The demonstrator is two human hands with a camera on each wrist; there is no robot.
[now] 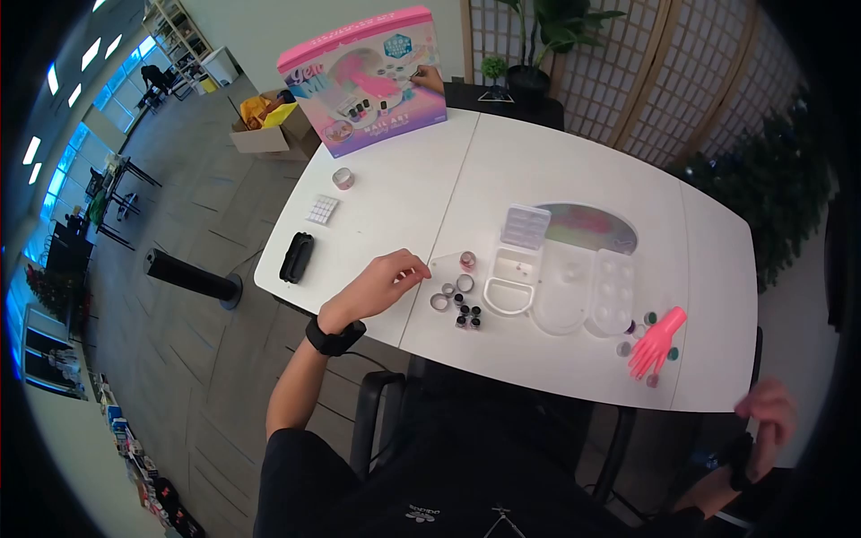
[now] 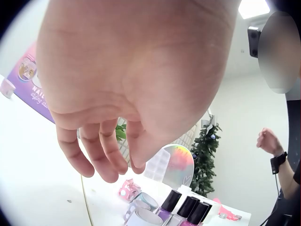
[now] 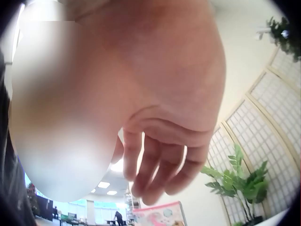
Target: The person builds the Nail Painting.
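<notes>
My left hand (image 1: pixel 384 282) hovers over the white table, fingers loosely bent and holding nothing. Just right of its fingertips stand several small rolls (image 1: pixel 439 302) and a pink patterned roll (image 1: pixel 467 261). Beside these are black-capped nail polish bottles (image 1: pixel 464 311), whose purple and pink colours show in the left wrist view. My right hand (image 1: pixel 769 420) is raised off the table's right end, its fingers relaxed and empty. Nearest to it lies a pink model hand (image 1: pixel 657 344) with small round pots (image 1: pixel 624 349) around it.
A white nail station (image 1: pixel 560 309) with compartments and an iridescent mirror (image 1: pixel 592 229) occupies the table's middle right. A nail art box (image 1: pixel 368 81) stands at the back left. A black case (image 1: pixel 297 257), a white grid piece (image 1: pixel 323 209) and a round tub (image 1: pixel 343 178) lie left.
</notes>
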